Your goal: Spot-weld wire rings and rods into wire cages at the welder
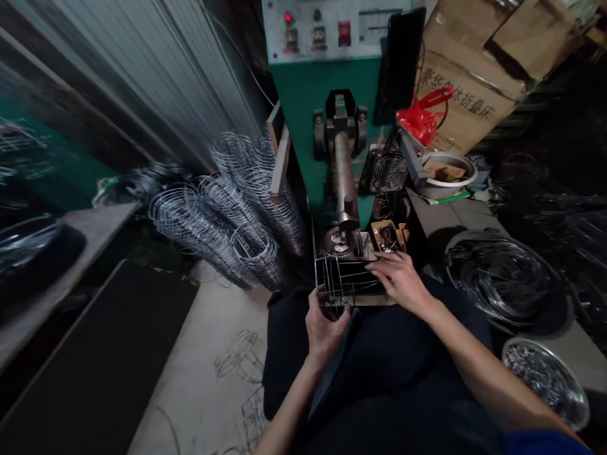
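A small metal wire frame [331, 278] with crossing bars sits below the head of a green press-like machine [296, 95]. My left hand [326, 325] is closed around its near left end, thumb and fingers on opposite sides. My right hand [401, 282] is at the frame's right side, its fingertips pinched at the thin wires that run there; the exact contact is too small to see clearly. Above the frame, the machine's steel cylindrical arm [344, 177] points down to a round lower fixture [337, 241]. The left fingertips are partly hidden by the wires.
Stacks of wire rings [190, 221] stand left of the machine. At right are a coil of loose wires [502, 278], a metal bowl of small parts [545, 379], a white basin [448, 183] and cardboard boxes [465, 76]. Wire pieces [239, 357] lie on the floor.
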Demonstrator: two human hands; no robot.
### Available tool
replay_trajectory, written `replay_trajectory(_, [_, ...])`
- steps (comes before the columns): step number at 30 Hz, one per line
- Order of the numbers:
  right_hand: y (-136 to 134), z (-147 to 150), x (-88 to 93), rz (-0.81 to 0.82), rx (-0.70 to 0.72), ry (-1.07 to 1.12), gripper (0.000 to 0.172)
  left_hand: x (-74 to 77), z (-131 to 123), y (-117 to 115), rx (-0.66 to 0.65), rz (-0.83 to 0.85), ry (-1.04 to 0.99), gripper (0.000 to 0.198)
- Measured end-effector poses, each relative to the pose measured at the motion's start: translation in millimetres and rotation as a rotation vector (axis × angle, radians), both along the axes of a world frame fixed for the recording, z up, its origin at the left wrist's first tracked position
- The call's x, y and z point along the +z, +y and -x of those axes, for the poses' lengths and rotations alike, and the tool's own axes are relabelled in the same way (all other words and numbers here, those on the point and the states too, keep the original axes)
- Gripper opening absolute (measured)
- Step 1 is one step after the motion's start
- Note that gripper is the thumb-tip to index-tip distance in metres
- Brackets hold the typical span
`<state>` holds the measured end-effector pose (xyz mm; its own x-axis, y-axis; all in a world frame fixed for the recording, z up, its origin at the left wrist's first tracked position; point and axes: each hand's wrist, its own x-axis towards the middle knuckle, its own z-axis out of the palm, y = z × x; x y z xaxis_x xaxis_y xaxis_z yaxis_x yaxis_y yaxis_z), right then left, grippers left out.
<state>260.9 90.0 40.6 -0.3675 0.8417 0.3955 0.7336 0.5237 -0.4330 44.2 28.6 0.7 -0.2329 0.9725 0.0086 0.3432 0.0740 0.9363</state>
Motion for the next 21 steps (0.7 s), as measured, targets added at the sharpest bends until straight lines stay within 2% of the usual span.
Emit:
replay_trajectory(4, [7,-2,-20.7,0.068,0.007,-0.072,0.022,-1.4,-3,1,-0.006,-0.002,0.01,0.067])
replay_trajectory(7, [6,2,-27.7,0.003,-0.002,-0.065,0.027,-3.8,-3,3,0.0,0.011,-0.012,0.065])
replay_trajectory(15, [14,17,-10.2,-0.128,0.031,0.144,0.018,-7.1,1,7,0.065,-0.006,-0.09,0.064])
replay_trajectory(21, [28,25,-6.9,-0.096,0.061,0.159,0.018,-15.2,7,16,0.136,-0.054,-0.076,0.065])
